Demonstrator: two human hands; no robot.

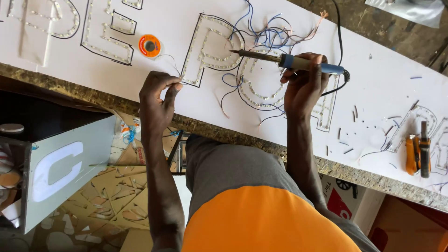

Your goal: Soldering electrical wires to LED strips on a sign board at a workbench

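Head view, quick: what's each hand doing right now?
Left hand: pinched shut on the thin solder wire.
Right hand: closed around the soldering iron.

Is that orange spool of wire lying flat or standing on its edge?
Lying flat. The orange spool shows its round face and centre hole upward on the white board, with thin wire running toward the left hand.

left hand (157,95): fingers pinched | right hand (304,81): fist closed, raised
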